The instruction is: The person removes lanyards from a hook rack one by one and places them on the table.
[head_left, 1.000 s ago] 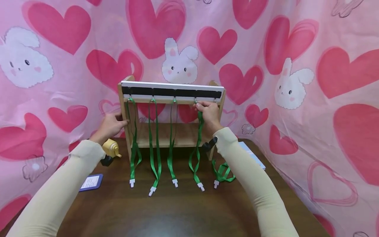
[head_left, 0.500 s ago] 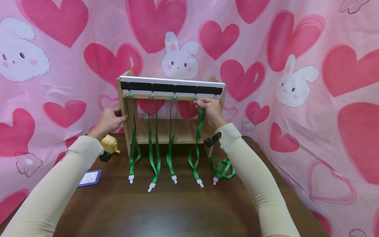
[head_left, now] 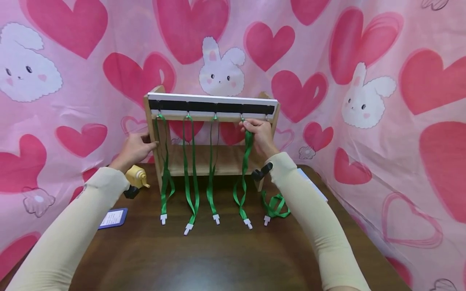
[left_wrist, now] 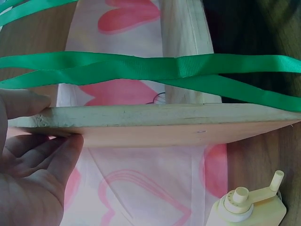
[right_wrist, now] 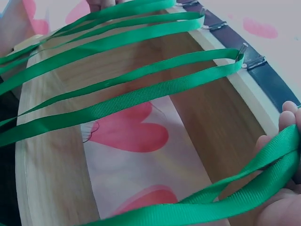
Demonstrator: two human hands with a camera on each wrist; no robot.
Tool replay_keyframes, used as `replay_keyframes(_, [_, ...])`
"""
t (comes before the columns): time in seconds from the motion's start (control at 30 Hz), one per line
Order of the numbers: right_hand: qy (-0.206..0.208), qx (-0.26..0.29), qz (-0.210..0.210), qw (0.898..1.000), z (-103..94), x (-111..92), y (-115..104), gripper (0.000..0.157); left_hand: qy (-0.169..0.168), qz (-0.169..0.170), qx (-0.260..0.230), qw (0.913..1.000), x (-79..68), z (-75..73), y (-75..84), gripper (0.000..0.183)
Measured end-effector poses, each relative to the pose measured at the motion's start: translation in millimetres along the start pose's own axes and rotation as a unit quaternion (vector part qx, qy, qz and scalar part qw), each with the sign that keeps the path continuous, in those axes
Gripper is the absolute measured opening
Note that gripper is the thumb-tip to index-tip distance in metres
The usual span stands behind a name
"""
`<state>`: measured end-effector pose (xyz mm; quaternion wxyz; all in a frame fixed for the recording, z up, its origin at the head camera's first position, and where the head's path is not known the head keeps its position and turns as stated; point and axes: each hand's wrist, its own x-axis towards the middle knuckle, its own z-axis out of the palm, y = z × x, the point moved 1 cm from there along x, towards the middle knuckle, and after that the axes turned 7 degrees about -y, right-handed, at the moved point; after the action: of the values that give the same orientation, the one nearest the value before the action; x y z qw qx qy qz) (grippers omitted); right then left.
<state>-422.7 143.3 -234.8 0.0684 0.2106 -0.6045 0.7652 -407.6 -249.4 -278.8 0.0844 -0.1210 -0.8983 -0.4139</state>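
Note:
A wooden rack (head_left: 204, 159) stands on the table with a white and black strip (head_left: 214, 106) along its top, from which small hooks hang. My left hand (head_left: 135, 150) grips the rack's left side panel (left_wrist: 155, 117), thumb on one face and fingers on the other. Up at the fourth hook, my right hand (head_left: 260, 133) pinches the top of a green lanyard (head_left: 245, 161); in the right wrist view its strap (right_wrist: 254, 188) runs down from the fingers. Three more lanyards (head_left: 191, 173) hang from the hooks to the left, their white clips (head_left: 188, 229) lying on the table.
Another green lanyard (head_left: 275, 206) lies bundled on the table by the rack's right leg. A yellow device with a small crank (head_left: 137, 176) and a blue badge holder (head_left: 113, 218) are at the left. Behind the right forearm lies a light blue flat item (head_left: 312, 185).
The camera has tilted slightly, shifting the whole scene a little upward in view. Both hands keep their places, the left on the panel and the right at the fourth hook.

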Motion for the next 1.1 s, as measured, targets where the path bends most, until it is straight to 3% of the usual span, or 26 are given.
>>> replay_keyframes(0.23, [0.025,0.038,-0.076,0.996,5.8,0.5,-19.5,0.015,0.014,0.018,0.002,0.9997,2.5,-2.4,1.9,0.049])
replay_keyframes(0.3, [0.035,0.021,-0.087,0.995,9.0,-0.8,-25.0,0.011,0.016,0.015,0.004,0.9997,3.3,-3.5,2.0,0.049])
replay_keyframes(0.53, [0.086,-0.054,-0.092,0.991,4.8,-13.3,-24.8,0.026,0.001,0.000,0.009,1.0000,1.3,-1.4,2.1,0.052])
replay_keyframes(0.7, [0.110,-0.143,-0.104,0.978,-6.0,-25.3,-19.2,0.023,0.006,0.000,0.012,0.9999,-1.9,0.1,3.6,0.052])
replay_keyframes(0.87, [0.097,-0.247,-0.132,0.955,-18.7,-38.4,-10.1,0.023,0.013,0.009,0.015,0.9998,-1.8,-0.4,3.8,0.050])
replay_keyframes(1.1, [0.038,-0.398,-0.191,0.897,-35.1,-66.8,8.9,0.017,0.010,0.008,0.022,0.9997,-0.5,0.3,2.6,0.050])
